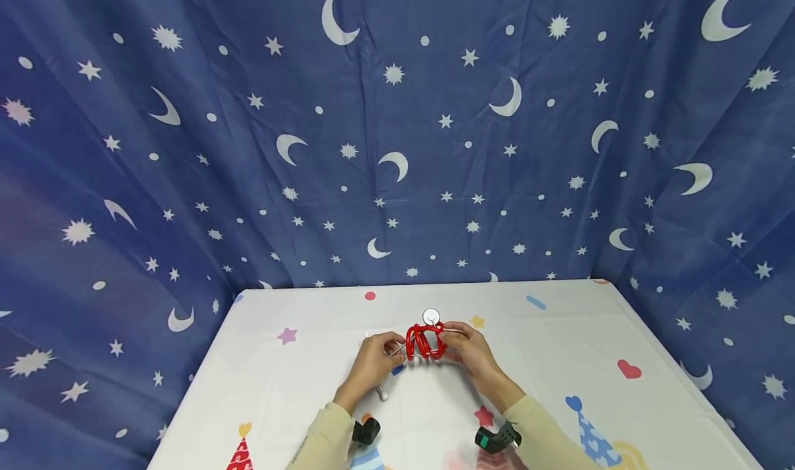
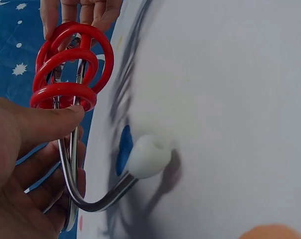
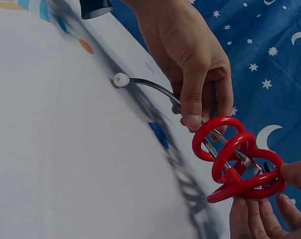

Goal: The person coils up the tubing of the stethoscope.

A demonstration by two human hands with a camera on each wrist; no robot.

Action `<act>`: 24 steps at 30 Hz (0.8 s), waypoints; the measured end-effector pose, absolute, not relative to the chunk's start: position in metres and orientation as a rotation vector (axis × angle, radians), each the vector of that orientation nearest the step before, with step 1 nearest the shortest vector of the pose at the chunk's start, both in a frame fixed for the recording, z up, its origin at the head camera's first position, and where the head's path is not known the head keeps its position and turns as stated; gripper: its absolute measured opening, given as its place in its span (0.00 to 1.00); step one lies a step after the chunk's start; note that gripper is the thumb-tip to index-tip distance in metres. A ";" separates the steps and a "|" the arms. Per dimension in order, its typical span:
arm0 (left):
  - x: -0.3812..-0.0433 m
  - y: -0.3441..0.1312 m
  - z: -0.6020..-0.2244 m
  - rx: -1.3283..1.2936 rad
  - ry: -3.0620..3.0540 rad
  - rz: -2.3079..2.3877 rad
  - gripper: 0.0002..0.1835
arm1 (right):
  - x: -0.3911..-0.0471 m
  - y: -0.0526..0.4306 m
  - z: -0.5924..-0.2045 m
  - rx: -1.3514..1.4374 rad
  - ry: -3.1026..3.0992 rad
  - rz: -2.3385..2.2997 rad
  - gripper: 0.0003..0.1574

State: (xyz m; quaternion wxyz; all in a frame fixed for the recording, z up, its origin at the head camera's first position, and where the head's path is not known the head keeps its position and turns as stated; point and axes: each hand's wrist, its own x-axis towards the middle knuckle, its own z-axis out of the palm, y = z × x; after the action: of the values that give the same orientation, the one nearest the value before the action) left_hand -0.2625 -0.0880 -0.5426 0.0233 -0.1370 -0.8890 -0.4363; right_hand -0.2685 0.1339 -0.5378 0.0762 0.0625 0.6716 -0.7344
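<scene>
Between the two hands is a metal-rod piece with looping red tubes (image 1: 425,342) and bent legs; its exact kind is unclear. My left hand (image 1: 370,361) grips the bare metal rods (image 2: 65,154), thumb across them just below the red loops (image 2: 63,94). One rod curves out to a white ball tip (image 2: 149,156) close to the tabletop. At the opposite end my right hand (image 1: 475,353) holds the red-looped part, its thumb (image 3: 295,174) on a red loop and fingers underneath. A white disc (image 1: 431,316) shows just behind the loops.
The table has a white cloth (image 1: 298,387) printed with party hats, stars and a heart (image 1: 629,368). Behind and at the sides hangs a blue curtain (image 1: 397,145) with moons and stars. Dark wrist devices (image 1: 497,437) sit on both wrists.
</scene>
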 end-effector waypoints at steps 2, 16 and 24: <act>-0.263 -0.087 -0.545 -0.426 -2.757 -1.352 0.12 | -0.268 0.135 -0.540 0.188 2.023 -2.190 0.23; -0.272 -0.092 -0.549 -0.391 -2.812 -1.339 0.13 | -0.277 0.131 -0.543 0.162 2.028 -2.154 0.24; -0.272 -0.098 -0.547 -0.405 -2.747 -1.460 0.16 | -0.275 0.136 -0.543 0.163 2.041 -2.165 0.25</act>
State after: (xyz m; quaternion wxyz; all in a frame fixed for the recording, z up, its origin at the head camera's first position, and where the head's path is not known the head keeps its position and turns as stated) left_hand -0.2721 -0.0984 -0.5469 0.0023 -0.1290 -0.8756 -0.4655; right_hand -0.2749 0.1359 -0.5434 0.0809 0.0546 0.6827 -0.7241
